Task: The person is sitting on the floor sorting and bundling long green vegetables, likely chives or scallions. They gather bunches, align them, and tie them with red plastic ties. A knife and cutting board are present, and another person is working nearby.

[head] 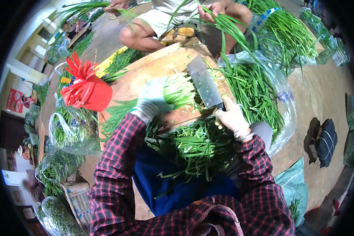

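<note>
My left hand (153, 98), in a pale green and white glove, grips a bundle of garlic chives (179, 90) lying across a wooden cutting board (123, 85). The pale stem ends point right. In my right hand (231, 116), which wears a thin whitish glove, I hold a cleaver (205, 82) by its dark handle. Its broad blade lies just right of the stem ends, over the board. Small cut pieces are scattered around the blade. Trimmed green leaves (200, 147) are heaped below the board's near edge, above a blue cloth (179, 194) at my lap.
A red bucket (98, 93) holding red strips stands at the board's left. Bagged chives (250, 91) lie close on the right. Opposite, a co-worker's hand (212, 11) holds loose chives. Clear bags of greens (73, 126) and a plastic crate (79, 200) line the left side.
</note>
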A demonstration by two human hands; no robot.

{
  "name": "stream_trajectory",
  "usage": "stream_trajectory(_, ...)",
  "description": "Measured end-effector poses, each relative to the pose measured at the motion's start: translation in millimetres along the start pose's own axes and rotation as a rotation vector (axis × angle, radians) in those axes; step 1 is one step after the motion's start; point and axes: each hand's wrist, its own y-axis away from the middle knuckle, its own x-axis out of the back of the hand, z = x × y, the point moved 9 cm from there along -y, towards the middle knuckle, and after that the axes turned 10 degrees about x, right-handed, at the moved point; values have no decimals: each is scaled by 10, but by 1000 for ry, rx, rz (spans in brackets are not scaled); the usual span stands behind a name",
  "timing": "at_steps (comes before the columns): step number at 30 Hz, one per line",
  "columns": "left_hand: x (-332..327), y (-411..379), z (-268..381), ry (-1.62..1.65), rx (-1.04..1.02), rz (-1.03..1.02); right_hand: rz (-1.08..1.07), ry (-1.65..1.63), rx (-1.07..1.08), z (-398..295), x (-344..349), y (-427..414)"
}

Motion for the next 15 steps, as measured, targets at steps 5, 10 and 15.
stream_trajectory(5, -510, -285, 532, -159, -8, -218, 377, 721, 600, -261, 308, 164)
stream_trajectory(10, -545, -362, 722, -189, 84, -245, 409, 873, 642, -389, 234, 345)
stream_trajectory(15, -682, -414, 641, -163, 176, -313, 298, 825, 585, -530, 70, 372)
